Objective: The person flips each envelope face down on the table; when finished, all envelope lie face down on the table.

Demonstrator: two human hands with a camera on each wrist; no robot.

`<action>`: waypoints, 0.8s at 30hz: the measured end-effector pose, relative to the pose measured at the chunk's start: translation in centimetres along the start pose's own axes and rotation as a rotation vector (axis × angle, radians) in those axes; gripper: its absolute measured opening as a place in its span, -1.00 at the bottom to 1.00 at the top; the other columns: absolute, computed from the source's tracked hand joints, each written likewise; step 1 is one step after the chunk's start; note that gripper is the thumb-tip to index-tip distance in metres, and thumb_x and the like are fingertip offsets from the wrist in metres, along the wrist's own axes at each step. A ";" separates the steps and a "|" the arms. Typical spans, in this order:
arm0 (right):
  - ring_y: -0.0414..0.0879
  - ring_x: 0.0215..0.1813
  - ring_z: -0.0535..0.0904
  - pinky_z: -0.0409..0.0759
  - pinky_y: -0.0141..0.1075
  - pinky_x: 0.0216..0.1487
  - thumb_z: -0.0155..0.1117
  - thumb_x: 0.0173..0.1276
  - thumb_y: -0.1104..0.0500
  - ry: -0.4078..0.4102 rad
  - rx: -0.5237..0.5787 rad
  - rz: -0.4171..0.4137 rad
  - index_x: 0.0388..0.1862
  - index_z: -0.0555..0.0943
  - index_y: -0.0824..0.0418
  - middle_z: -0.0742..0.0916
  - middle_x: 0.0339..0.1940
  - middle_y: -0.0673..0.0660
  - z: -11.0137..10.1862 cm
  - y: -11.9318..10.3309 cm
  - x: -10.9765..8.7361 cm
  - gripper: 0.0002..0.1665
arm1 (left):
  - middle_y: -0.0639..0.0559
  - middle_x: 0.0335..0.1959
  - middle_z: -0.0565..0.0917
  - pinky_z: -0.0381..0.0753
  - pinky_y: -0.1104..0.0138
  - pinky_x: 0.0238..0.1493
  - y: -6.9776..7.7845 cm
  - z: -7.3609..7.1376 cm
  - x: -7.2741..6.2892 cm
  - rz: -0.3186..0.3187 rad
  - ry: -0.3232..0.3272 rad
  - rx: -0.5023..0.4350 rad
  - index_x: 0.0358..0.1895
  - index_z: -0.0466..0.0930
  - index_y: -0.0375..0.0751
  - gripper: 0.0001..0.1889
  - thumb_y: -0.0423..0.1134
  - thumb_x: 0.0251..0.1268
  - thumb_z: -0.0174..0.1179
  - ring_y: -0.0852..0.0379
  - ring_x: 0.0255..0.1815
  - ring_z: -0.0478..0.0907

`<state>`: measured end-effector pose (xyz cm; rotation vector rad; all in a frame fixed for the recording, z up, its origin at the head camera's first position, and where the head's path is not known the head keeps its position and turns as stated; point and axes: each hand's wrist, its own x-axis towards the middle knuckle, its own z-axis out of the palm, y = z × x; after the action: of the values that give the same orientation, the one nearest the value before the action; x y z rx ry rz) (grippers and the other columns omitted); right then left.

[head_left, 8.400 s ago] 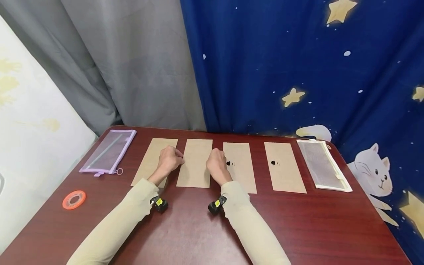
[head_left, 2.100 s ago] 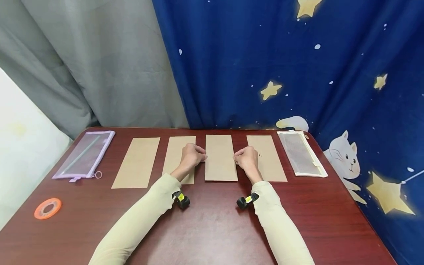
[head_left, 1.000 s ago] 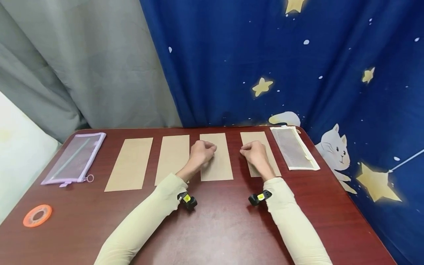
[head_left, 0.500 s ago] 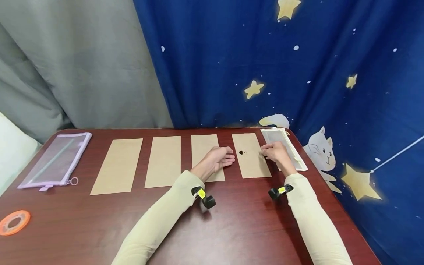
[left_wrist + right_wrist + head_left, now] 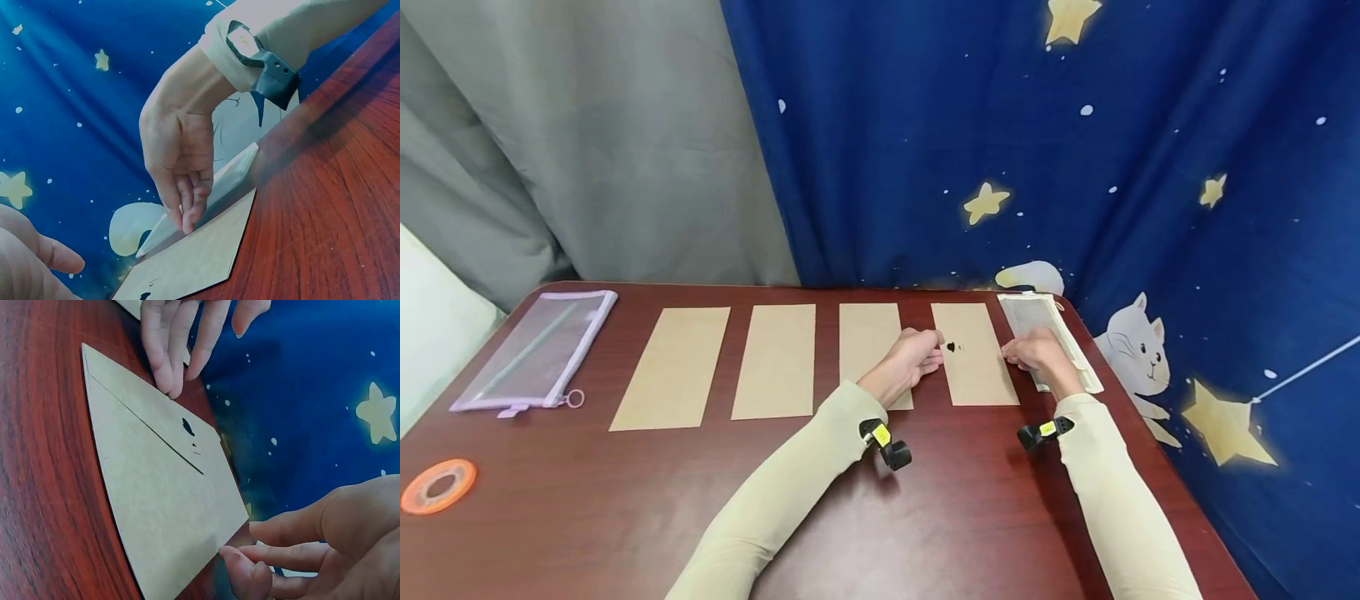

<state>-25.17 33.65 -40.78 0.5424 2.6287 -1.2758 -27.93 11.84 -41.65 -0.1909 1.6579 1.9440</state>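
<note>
A brown paper envelope (image 5: 976,371) lies flap side up at the right end of a row of several, with a black hat print and a slanted flap edge. My left hand (image 5: 910,358) is at its left edge. In the right wrist view, the left hand's fingers (image 5: 170,384) hang fairly straight beside that edge. My right hand (image 5: 1037,354) is at the opposite edge, fingers bent and fingertips close together. The right wrist view puts those right fingertips (image 5: 226,551) at the envelope's rim; whether they pinch it is unclear.
Three plain brown envelopes lie to the left, one of them partly behind the left forearm (image 5: 880,387). A white mesh zip pouch (image 5: 1067,333) sits partly under the right hand. A purple mesh pouch (image 5: 535,350) and an orange ring (image 5: 439,487) are at the left.
The third envelope, hat side up 8.4 s ago, now shows its plain side. Both hands have moved rightward to the last envelope. Since half a second ago, the left hand has reached its edge.
</note>
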 end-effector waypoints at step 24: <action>-0.44 -0.38 0.60 0.63 -0.59 -0.26 0.11 0.49 0.41 -0.040 0.542 -0.117 0.31 0.40 0.62 0.71 -0.47 -0.25 0.9 1.9 -1.7 -0.53 | -0.30 -0.01 0.69 0.74 0.30 0.10 1.4 -2.1 -0.9 0.037 -0.054 -0.066 0.26 0.47 -0.53 -0.64 -0.50 0.47 0.05 0.00 -0.09 0.71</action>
<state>-22.88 33.63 -42.16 0.4272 2.2937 -2.0266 -28.47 9.47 -40.50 -0.1330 1.5741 2.0155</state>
